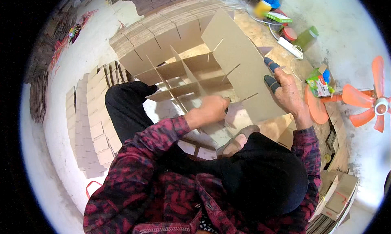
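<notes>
A slotted cardboard sheet (240, 62) stands tilted in front of me, with several slits along its left side. My right hand (286, 89) grips its right edge, dark covers on two fingers. To the left is a cardboard divider grid (191, 73) of crossed strips, its cells open. My left hand (209, 111) is closed in a fist-like curl beside the grid's near end, left of the sheet's lowest slits. Whatever lies inside its fingers is hidden.
A long stack of slotted cardboard (163, 24) lies behind the grid; more stacks (95, 124) stand left. An orange fan (381, 105) is at right. A white power strip (290, 47), a green jar (306, 38) and a cardboard box (340, 195) also lie on the right.
</notes>
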Tool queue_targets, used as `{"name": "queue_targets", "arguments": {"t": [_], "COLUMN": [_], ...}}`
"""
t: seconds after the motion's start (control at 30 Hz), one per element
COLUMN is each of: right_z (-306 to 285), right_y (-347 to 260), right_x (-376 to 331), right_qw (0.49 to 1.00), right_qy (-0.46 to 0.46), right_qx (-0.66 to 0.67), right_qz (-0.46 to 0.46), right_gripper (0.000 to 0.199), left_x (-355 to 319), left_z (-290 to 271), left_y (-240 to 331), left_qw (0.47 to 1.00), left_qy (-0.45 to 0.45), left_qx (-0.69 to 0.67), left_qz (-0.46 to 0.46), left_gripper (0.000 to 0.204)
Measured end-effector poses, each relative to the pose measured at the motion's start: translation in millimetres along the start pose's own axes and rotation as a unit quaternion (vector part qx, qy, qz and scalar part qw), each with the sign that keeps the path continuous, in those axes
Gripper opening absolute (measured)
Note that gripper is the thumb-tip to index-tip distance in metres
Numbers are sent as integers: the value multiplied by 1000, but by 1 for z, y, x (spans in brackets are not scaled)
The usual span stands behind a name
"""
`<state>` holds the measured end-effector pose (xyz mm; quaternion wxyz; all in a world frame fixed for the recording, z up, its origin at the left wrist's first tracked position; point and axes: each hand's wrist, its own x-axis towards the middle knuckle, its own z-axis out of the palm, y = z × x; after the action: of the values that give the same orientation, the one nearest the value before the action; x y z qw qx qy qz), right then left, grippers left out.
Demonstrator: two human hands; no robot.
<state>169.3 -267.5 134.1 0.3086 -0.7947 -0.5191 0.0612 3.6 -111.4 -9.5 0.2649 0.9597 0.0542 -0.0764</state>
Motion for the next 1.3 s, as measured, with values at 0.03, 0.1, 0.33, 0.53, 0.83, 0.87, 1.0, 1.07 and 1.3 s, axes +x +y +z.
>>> {"name": "queue_targets", "arguments": {"t": [0.03, 0.1, 0.33, 0.53, 0.83, 0.87, 1.0, 1.07, 1.3], "right_z": [0, 1, 9, 2, 9, 9, 1, 3, 44], "right_y": [-2, -5, -11, -21, -24, -24, -33, -35, -22], "right_x": [3, 10, 21, 17, 12, 11, 15, 18, 18], "right_qw": [1000, 1000, 1000, 1000, 998, 998, 998, 999, 999], "right_qy": [-4, -9, -24, -26, -46, -46, -57, -42, -36], "right_qx": [-2, 4, 3, -7, 1, 11, -24, -3, -13], "right_qz": [7, 13, 4, -14, 30, 40, 18, 14, -3], "right_gripper": [48, 47, 46, 45, 45, 45, 44, 42, 38], "left_x": [1, 1, 2, 4, -2, -3, -6, -6, -12], "left_z": [0, -4, -6, 3, -3, -2, 5, 5, -4], "left_y": [0, 0, -2, -9, -6, -7, -10, -10, -9], "left_qw": [1000, 1000, 1000, 1000, 999, 1000, 999, 999, 999], "left_qy": [-4, -19, -28, -14, -13, -12, 9, 1, -8], "left_qx": [4, 5, 1, -16, -18, -16, -1, 6, 10], "left_qz": [-8, -8, 8, 17, 26, 25, 37, 34, 32], "left_gripper": [17, 19, 24, 18, 17, 17, 17, 18, 24]}}
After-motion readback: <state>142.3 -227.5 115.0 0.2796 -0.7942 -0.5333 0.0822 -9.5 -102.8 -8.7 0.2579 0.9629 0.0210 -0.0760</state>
